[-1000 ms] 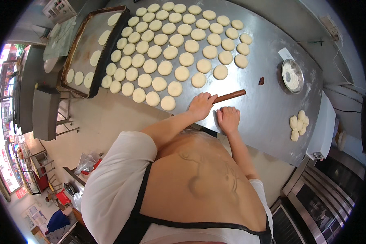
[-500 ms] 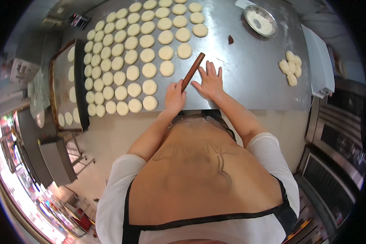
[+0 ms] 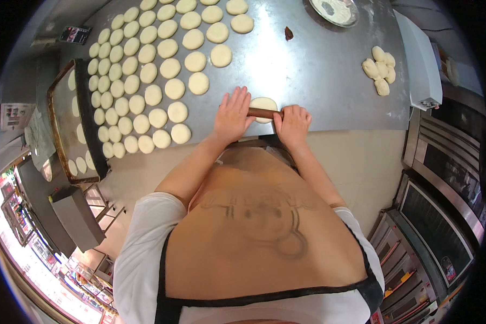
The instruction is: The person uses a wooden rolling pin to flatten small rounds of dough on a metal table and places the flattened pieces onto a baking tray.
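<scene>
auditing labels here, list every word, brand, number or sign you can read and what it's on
No text is readable.
Brown apron: faint markings, blurred.
Dark flat item, upper left: print too small.
Pale panel, left: markings too small.
Coloured sticker, lower right: too small.

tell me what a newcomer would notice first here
Probably the rows of pale round dough discs on the left of the grey metal table. Next, a brown cylindrical wooden rolling pin lying across one flattened cream dough round at the near edge, between left grip and right grip. A small cluster of cream dough lumps sits apart at the right.
</scene>
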Tool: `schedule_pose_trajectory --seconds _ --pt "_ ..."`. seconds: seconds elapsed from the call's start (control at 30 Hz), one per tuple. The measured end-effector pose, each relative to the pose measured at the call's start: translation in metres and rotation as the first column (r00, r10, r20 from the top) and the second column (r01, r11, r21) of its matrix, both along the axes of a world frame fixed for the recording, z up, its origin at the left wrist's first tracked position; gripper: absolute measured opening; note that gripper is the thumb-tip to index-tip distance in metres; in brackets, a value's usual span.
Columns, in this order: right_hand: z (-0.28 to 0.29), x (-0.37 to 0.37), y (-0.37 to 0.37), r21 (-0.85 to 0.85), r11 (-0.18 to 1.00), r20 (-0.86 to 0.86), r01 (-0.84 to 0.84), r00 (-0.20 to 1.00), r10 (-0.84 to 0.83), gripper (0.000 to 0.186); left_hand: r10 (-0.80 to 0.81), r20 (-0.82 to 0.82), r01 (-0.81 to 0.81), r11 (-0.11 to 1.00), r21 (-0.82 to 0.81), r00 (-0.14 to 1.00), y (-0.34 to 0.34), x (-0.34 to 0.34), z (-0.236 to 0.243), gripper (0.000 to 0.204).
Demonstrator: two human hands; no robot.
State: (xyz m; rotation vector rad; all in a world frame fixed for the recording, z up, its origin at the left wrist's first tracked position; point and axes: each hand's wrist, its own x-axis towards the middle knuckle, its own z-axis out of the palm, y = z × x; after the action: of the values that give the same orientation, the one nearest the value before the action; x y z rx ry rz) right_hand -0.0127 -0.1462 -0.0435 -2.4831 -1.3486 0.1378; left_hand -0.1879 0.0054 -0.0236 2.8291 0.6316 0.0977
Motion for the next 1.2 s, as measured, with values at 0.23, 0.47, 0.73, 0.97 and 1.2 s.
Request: schedule_pose_trajectory --seconds 0.23,0.47,0.73,0.97,1.2 --pt "0.012 0.068 0.096 0.150 0.989 0.082 -0.015 0.997 0.003 0.036 0.124 0.037 -0.127 0.987 0.097 0.992 0.074 0.064 -0.007 0.079" --pt "-0.009 -0.011 -0.039 0.063 0.970 -0.079 -0.234 0.968 0.239 0.066 -0.033 -0.066 0.019 0.981 -0.194 0.997 -0.013 -0.026 -0.005 0.084" --pt "0.002 0.076 0.103 0.127 0.982 0.214 -0.143 0.970 0.114 0.052 0.108 0.232 -0.138 0.984 0.116 0.967 0.073 0.075 -0.015 0.045" --pt "0.003 -0.016 -0.025 0.120 0.967 -0.060 -0.226 0.970 0.235 0.051 0.120 -0.172 -0.190 0.852 -0.488 0.978 0.030 0.071 0.007 0.027" --pt "0.008 0.000 -0.050 0.123 0.977 -0.171 -0.177 0.966 0.196 0.026 0.494 -0.023 -0.058 0.055 -0.997 0.869 -0.011 0.057 -0.013 0.028"
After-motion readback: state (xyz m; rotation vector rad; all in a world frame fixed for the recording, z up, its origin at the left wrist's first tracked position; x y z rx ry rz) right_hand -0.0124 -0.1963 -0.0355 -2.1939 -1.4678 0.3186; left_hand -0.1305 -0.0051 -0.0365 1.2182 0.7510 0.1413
